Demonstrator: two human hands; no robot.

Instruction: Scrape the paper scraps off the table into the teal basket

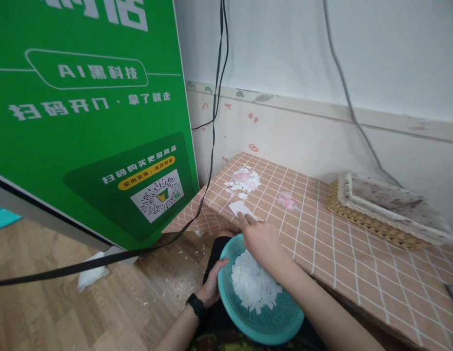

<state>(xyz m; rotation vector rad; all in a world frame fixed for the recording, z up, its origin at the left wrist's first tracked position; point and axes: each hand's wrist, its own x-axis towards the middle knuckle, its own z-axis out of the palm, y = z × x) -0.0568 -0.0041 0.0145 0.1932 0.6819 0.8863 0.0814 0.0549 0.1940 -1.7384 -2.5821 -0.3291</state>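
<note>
My left hand (210, 287), a dark watch at its wrist, grips the left rim of a teal plastic strainer basket (285, 329) held over my lap. White paper scraps (253, 282) are heaped inside it. My right hand (262, 240) reaches across the basket to the table edge, its fingers closed on a flat white card (240, 208) lying against the tablecloth. Just beyond the card is a spread of torn white scraps (245, 179), pinkish in the middle. A smaller pink-and-white patch (287, 200) lies to the right. My right thumb is mostly hidden.
A checked brown tablecloth (321, 234) covers the table along the wall. On it stands a cloth-lined wicker basket (372, 226). A large green cabinet (83, 136) rises at left, with a black cable (211, 161) hanging across it. Small scraps litter the wooden floor (138, 312).
</note>
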